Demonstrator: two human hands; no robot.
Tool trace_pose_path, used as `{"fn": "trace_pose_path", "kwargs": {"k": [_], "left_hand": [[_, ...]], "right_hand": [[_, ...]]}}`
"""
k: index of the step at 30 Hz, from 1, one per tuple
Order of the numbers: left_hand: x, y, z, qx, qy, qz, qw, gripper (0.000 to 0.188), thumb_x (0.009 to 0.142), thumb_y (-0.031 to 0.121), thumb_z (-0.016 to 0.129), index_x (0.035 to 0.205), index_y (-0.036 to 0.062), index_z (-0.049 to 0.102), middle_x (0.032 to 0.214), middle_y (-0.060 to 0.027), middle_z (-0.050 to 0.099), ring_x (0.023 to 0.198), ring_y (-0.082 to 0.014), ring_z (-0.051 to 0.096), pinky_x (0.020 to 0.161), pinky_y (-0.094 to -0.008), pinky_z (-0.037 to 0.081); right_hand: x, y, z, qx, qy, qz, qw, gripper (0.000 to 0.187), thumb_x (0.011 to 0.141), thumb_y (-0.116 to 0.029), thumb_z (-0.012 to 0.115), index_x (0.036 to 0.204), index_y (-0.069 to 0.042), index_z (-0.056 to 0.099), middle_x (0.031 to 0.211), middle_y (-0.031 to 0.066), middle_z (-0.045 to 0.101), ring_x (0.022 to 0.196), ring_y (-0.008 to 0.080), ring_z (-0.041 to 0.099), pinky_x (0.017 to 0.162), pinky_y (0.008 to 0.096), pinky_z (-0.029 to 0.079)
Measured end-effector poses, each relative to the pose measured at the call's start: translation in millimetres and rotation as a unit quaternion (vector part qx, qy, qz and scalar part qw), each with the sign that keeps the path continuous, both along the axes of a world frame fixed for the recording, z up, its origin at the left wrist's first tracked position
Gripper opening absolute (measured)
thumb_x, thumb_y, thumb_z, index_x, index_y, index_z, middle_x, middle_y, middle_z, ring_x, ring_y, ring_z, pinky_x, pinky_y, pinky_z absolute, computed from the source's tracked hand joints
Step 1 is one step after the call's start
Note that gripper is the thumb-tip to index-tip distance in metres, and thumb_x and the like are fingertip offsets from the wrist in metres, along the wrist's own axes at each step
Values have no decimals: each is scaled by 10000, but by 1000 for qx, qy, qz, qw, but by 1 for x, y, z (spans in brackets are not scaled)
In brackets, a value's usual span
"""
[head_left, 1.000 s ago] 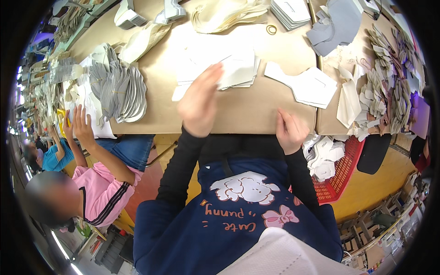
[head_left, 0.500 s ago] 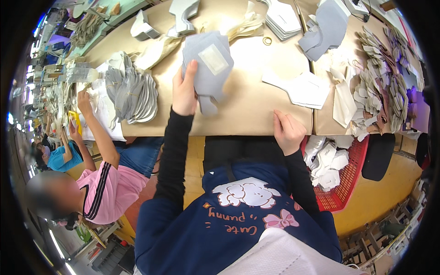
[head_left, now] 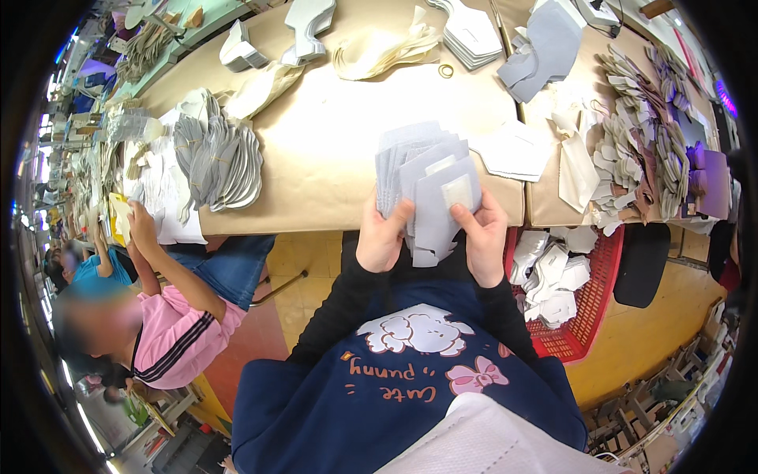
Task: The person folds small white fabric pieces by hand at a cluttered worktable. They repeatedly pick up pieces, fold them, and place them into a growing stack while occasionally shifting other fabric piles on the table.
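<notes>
Both my hands grip a fanned stack of grey cut fabric pieces [head_left: 410, 170] above the table's near edge. My left hand [head_left: 384, 235] is closed on its left side, thumb on top. On the right side, my right hand [head_left: 484, 237] is closed too, its thumb pressing the front piece beside a pale rectangular patch [head_left: 457, 192]. The fingers under the stack are hidden. Just past my right hand lies a white cut panel stack [head_left: 517, 150] with a narrow tongue pointing left.
Tied grey bundles [head_left: 217, 158] lie left on the brown-covered table [head_left: 316, 158], cream fabric strips [head_left: 387, 51] farther back. Grey pieces [head_left: 545, 51] and heaps of cut scraps [head_left: 632, 142] are at right. A red basket [head_left: 580, 332] holds white pieces. A seated co-worker in pink [head_left: 181, 324] works at left.
The grey stack has come down and right, toward my body, and is now fanned out. My right hand has joined the left in holding it. The co-worker's hands have shifted.
</notes>
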State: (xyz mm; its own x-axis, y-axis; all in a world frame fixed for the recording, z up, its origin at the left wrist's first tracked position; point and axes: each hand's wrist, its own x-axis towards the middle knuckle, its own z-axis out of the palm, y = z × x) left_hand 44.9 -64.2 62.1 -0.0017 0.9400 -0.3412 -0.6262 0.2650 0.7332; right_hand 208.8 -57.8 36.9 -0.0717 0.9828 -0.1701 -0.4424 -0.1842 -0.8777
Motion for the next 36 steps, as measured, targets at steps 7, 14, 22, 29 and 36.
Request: {"fn": "trace_pose_path", "kwargs": {"k": [7, 14, 22, 29, 36], "left_hand": [[-6, -8, -4, 24, 4, 25, 999, 511, 1019, 215, 585, 1454, 11, 409, 1409, -121, 544, 1256, -232, 561, 1048, -402, 454], [19, -22, -6, 50, -96, 29, 994, 459, 979, 110, 638, 1392, 4, 470, 1331, -113, 603, 1188, -209, 599, 991, -366, 485], [1, -9, -2, 286, 499, 148, 804, 399, 888, -45, 680, 1282, -11, 628, 1287, -244, 641, 1148, -318, 652, 939, -388, 531], [-54, 26, -24, 272, 817, -155, 484, 613, 826, 226, 758, 1416, 240, 589, 1576, -76, 420, 1495, -323, 307, 1180, -599, 211], [-66, 14, -57, 265, 747, -139, 594, 482, 819, 249, 787, 1282, 203, 664, 1546, -84, 445, 1436, -360, 390, 1161, -603, 253]], "right_hand": [[14, -3, 6, -40, 126, -128, 983, 304, 941, -38, 606, 1234, 42, 594, 1136, 98, 696, 998, 148, 653, 938, 291, 471], [-9, -6, 19, -8, 80, -79, 994, 643, 941, -33, 536, 1531, -25, 282, 1497, 121, 417, 1393, 230, 399, 1173, 385, 283], [-15, -8, 17, 58, 6, 35, 998, 552, 968, -51, 558, 1492, -15, 388, 1508, 125, 404, 1336, 222, 446, 1119, 355, 344], [30, 0, -6, 47, -140, -45, 988, 244, 948, -9, 595, 1181, 23, 662, 1256, 97, 616, 1125, 172, 596, 1024, 308, 439], [51, -9, -16, 11, -160, -64, 985, 193, 965, 4, 585, 1138, 46, 659, 1158, 98, 637, 1072, 173, 612, 973, 295, 459]]}}
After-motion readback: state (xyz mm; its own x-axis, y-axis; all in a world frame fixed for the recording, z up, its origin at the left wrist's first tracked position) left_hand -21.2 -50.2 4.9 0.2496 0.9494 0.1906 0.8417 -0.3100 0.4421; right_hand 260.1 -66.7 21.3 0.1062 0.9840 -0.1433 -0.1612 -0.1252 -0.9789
